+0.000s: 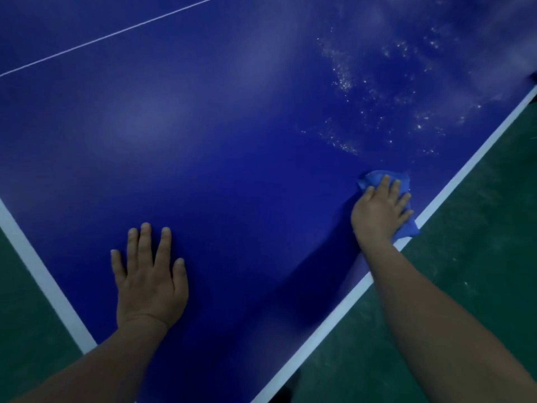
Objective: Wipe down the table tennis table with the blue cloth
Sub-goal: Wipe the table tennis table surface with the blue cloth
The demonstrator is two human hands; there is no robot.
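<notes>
A dark blue table (220,146) fills most of the view, seen from one corner. White edge lines run along its left and right sides, and a thin white line (110,37) crosses the far part of the top. The floor (470,257) beside the table is green and scuffed with pale marks.

The left hand (149,280) lies flat on the table, palm down, fingers spread and holding nothing, near the left edge line. The right hand (379,212) presses palm-down on the crumpled cloth (406,225), fingers spread over it. The cloth sits on the table right at the right edge line (453,181), with one corner reaching over that line.

Beyond the cloth, farther along the table, a broad patch of pale specks (343,80) and hazy smears glints on the surface. The table nearer the left hand looks even and dark.
</notes>
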